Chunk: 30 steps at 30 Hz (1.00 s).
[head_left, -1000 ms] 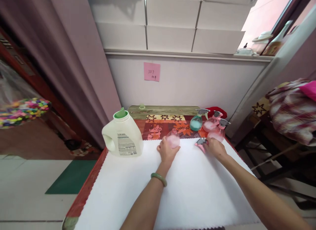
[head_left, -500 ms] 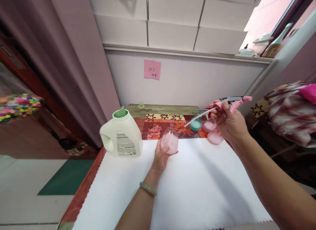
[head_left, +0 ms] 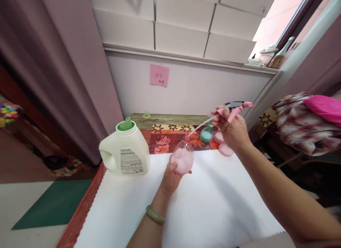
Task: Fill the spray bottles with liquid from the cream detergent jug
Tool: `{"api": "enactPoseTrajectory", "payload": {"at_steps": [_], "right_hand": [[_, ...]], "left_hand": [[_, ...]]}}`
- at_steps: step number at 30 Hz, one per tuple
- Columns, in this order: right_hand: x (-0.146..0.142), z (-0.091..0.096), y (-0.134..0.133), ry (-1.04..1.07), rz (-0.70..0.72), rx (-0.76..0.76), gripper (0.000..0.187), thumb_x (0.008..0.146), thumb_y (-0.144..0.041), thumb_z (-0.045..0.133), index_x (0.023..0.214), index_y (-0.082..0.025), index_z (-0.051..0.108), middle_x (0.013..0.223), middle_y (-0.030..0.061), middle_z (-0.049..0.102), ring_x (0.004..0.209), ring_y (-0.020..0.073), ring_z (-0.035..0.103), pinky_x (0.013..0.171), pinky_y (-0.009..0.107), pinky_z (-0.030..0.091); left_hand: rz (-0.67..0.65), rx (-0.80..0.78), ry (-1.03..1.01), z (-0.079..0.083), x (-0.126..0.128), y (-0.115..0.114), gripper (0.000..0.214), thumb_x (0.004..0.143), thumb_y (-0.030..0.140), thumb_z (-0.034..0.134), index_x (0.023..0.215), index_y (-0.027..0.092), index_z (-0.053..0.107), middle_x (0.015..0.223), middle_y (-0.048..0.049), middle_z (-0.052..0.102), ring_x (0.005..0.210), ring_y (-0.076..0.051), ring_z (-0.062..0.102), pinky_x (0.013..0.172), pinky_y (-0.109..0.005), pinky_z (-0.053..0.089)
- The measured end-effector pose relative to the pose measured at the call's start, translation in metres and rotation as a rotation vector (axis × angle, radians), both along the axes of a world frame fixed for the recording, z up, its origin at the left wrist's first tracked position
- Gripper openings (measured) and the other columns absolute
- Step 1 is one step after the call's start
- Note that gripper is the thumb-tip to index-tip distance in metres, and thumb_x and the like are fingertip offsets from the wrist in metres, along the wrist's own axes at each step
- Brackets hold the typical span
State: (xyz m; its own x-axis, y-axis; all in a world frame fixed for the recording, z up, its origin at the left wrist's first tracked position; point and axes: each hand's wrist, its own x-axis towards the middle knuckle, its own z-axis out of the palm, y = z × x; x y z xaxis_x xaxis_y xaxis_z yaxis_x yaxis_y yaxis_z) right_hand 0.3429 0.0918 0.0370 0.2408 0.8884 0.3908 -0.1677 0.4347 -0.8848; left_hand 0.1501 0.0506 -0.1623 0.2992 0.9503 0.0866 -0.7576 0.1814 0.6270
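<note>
My left hand (head_left: pixel 169 176) is wrapped round a small clear pink bottle (head_left: pixel 183 157), held just above the white cloth (head_left: pixel 202 212) with its neck tilted to the right. My right hand (head_left: pixel 232 130) grips a pink and grey spray head (head_left: pixel 236 108), raised above the table. Its thin dip tube (head_left: pixel 201 126) slants down to the left, and the tip sits at the bottle's open neck. A large cream detergent jug (head_left: pixel 125 150) with a green spout stands to the left of the bottle.
A teal spray bottle (head_left: pixel 206 133) and two pink spray bottles (head_left: pixel 225 148) stand behind my right hand on a patterned orange mat (head_left: pixel 170 139). A pink note (head_left: pixel 159 75) hangs on the wall. Checked cloth (head_left: pixel 303 129) is piled at the right. The table's red edge (head_left: pixel 82 209) runs along the left.
My right hand lifted the spray head off the cloth and carried it left, bringing the tube tip to the bottle neck. My left hand raised and tilted the pink bottle.
</note>
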Motion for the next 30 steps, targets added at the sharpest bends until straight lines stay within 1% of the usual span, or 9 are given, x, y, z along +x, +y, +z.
{"api": "enactPoseTrajectory", "payload": {"at_steps": [4,7,9,13,16,19,22,27,30], "right_hand": [[-0.003,0.001,0.001,-0.034,0.003,-0.017,0.038,0.078,-0.053,0.078,0.093,-0.02,0.067,0.092,0.002,0.069,0.066,0.0092,0.063,0.061,0.022,0.056],[-0.007,-0.005,0.0,-0.064,0.026,-0.066,0.038,0.077,-0.054,0.079,0.092,-0.02,0.069,0.091,0.0025,0.07,0.064,0.01,0.062,0.059,0.024,0.055],[-0.011,-0.014,0.0,-0.101,0.041,-0.101,0.037,0.076,-0.053,0.08,0.092,-0.021,0.07,0.091,0.0024,0.071,0.066,0.0108,0.063,0.061,0.024,0.053],[-0.023,-0.039,-0.003,-0.182,0.113,-0.155,0.035,0.073,-0.053,0.081,0.086,-0.021,0.073,0.088,0.0025,0.073,0.081,0.0157,0.066,0.073,0.027,0.051],[-0.035,-0.058,-0.006,-0.185,0.191,-0.237,0.042,0.073,-0.06,0.079,0.088,-0.021,0.074,0.087,0.0032,0.074,0.081,0.0186,0.066,0.071,0.03,0.049],[-0.04,-0.069,-0.005,-0.142,0.221,-0.278,0.049,0.071,-0.064,0.077,0.092,-0.02,0.074,0.088,0.0038,0.075,0.083,0.0204,0.067,0.072,0.031,0.049],[-0.036,-0.068,0.002,-0.112,0.219,-0.266,0.048,0.071,-0.062,0.079,0.091,-0.02,0.074,0.086,0.0036,0.074,0.085,0.0207,0.067,0.074,0.031,0.049],[-0.018,-0.047,0.011,-0.214,0.134,-0.16,0.035,0.076,-0.055,0.077,0.084,-0.021,0.073,0.079,0.0013,0.072,0.076,0.0172,0.066,0.074,0.03,0.05],[-0.018,-0.048,0.008,-0.307,0.19,-0.219,0.033,0.076,-0.053,0.078,0.077,-0.021,0.07,0.071,-0.0009,0.069,0.066,0.0154,0.062,0.067,0.029,0.049]], "left_hand": [[0.005,0.028,0.006,0.003,-0.001,-0.001,0.072,0.079,0.042,0.068,0.145,0.023,0.046,0.15,-0.0174,0.048,0.123,-0.039,0.056,0.068,-0.037,0.057],[0.003,0.038,-0.021,0.002,0.0,-0.002,0.071,0.081,0.048,0.068,0.143,0.022,0.048,0.151,-0.0174,0.048,0.126,-0.039,0.054,0.068,-0.036,0.057],[0.001,0.037,-0.035,0.001,0.001,-0.002,0.073,0.08,0.054,0.069,0.142,0.022,0.05,0.15,-0.0178,0.049,0.127,-0.039,0.053,0.068,-0.034,0.057],[-0.018,0.031,-0.036,0.004,0.005,-0.003,0.084,0.073,0.066,0.073,0.144,0.025,0.05,0.151,-0.0168,0.048,0.127,-0.038,0.053,0.067,-0.032,0.056],[-0.024,0.026,-0.029,0.005,0.007,-0.004,0.087,0.072,0.07,0.072,0.144,0.025,0.051,0.15,-0.0166,0.05,0.121,-0.036,0.057,0.067,-0.032,0.055],[-0.036,0.005,-0.025,0.005,0.008,-0.004,0.087,0.071,0.072,0.071,0.14,0.023,0.055,0.145,-0.0171,0.054,0.115,-0.034,0.06,0.066,-0.032,0.055],[-0.049,-0.021,-0.022,0.005,0.008,-0.005,0.087,0.07,0.074,0.071,0.14,0.024,0.055,0.144,-0.0168,0.054,0.114,-0.035,0.06,0.063,-0.032,0.054],[-0.049,-0.065,-0.017,0.006,0.008,-0.006,0.084,0.072,0.078,0.066,0.136,0.023,0.058,0.143,-0.0171,0.055,0.113,-0.035,0.061,0.061,-0.032,0.053],[-0.053,-0.072,-0.017,0.005,0.009,-0.006,0.083,0.071,0.077,0.067,0.132,0.021,0.06,0.141,-0.0175,0.057,0.106,-0.032,0.063,0.061,-0.033,0.052]]}}
